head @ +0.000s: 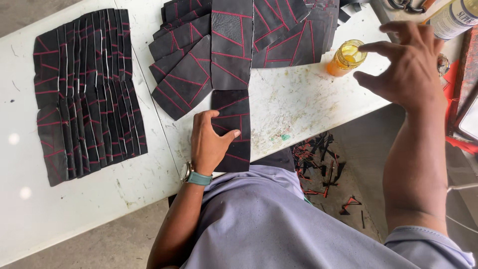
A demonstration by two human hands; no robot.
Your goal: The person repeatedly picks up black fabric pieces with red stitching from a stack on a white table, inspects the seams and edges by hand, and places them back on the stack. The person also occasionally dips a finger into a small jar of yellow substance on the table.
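My left hand [209,142] rests flat on a black leather piece with red stitching [238,112], pressing it down near the white table's front edge [124,192]. A watch with a green strap sits on that wrist. My right hand [406,67] hovers with fingers spread, one fingertip over the open mouth of a small glass jar of amber liquid [343,61]. It holds nothing.
A fan of similar black stitched pieces [234,42] lies behind the pressed piece. A long overlapping row of them [87,94] covers the table's left. Black and red offcuts [318,159] litter the floor. A can [455,17] and tools stand at the far right.
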